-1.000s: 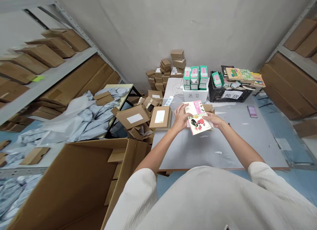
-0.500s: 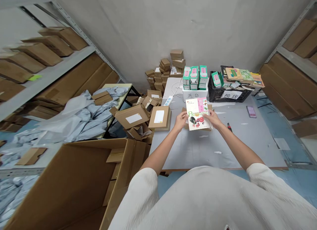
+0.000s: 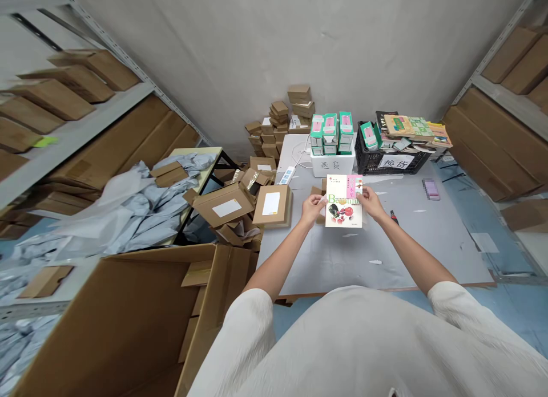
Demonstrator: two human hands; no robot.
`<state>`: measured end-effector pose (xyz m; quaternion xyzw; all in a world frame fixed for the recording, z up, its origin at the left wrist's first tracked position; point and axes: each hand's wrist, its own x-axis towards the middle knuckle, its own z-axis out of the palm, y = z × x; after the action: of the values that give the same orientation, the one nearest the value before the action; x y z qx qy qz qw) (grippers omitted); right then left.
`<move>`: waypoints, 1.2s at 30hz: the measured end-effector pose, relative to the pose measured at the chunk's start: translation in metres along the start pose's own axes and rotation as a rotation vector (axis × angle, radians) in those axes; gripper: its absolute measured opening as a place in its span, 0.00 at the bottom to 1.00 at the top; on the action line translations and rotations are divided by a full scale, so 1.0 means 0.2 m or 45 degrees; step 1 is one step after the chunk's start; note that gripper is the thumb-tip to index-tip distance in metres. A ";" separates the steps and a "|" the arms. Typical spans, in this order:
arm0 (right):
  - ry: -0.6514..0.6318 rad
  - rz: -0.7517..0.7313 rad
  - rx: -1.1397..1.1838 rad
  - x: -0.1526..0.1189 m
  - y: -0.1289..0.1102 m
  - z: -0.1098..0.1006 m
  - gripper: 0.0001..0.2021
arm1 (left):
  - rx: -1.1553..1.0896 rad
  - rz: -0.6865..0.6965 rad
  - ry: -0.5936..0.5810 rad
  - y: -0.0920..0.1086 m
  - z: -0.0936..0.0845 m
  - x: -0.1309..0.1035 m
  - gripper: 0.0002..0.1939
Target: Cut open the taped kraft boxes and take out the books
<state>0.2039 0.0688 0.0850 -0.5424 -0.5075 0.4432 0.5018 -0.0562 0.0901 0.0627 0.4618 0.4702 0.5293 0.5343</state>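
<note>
The left hand (image 3: 313, 207) and the right hand (image 3: 370, 203) hold a thin paperback book (image 3: 344, 202) upright between them, cover towards the wearer, above the grey table (image 3: 317, 271). Each grip is narrow, fingers pinched at the book's side edges: the left about midway down, the right a little higher, beside the pink band. Whether the left fingers also pinch a loose page or wrapper is too small to tell.

The book looks light, so two fingertip pinches should carry it. The cover seems to be smooth card, perhaps a bit slippery, and the whole probably bends if squeezed inward from both sides. It is hardly fragile, but corners could crease and pages could fan open if only the cover is taken. The surest hold is thumb on the cover and fingers behind, through the full thickness; the spine would be firmest, though which edge it is cannot be told.

Brown cardboard (image 3: 317, 198) lies behind it, and the white bin (image 3: 333, 165) stands just beyond. A cutter (image 3: 394, 217) lies near the right forearm.
</note>
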 end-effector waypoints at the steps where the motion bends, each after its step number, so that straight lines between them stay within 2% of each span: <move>1: 0.011 -0.002 0.014 0.00 0.00 -0.01 0.29 | 0.008 -0.004 -0.001 0.00 0.01 0.00 0.29; 6: 0.014 0.002 0.112 0.02 0.01 -0.05 0.34 | 0.033 0.010 -0.018 0.02 0.07 0.02 0.28; 13: 0.026 0.008 -0.017 0.04 0.08 -0.11 0.39 | -0.006 -0.067 -0.034 0.03 0.11 0.03 0.27; 19: -0.033 0.051 0.122 0.05 0.09 -0.13 0.41 | -0.079 -0.061 -0.005 0.03 0.14 0.04 0.26; 24: -0.108 -0.117 0.015 0.04 0.05 -0.15 0.32 | -0.051 -0.075 0.077 0.03 0.16 0.08 0.23; 27: -0.119 -0.212 -0.025 0.03 0.03 -0.14 0.32 | -0.058 -0.073 0.112 0.03 0.17 0.11 0.21; 33: -0.015 -0.284 -0.177 0.04 0.03 -0.15 0.24 | -0.031 -0.122 0.142 0.02 0.16 0.14 0.18; 36: 0.027 -0.255 -0.208 0.05 0.05 -0.15 0.24 | -0.024 -0.136 0.130 0.00 0.16 0.13 0.19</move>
<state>0.2348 0.0766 0.0782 -0.5329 -0.5881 0.3423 0.5030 -0.0244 0.1164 0.0675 0.4033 0.5157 0.5275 0.5415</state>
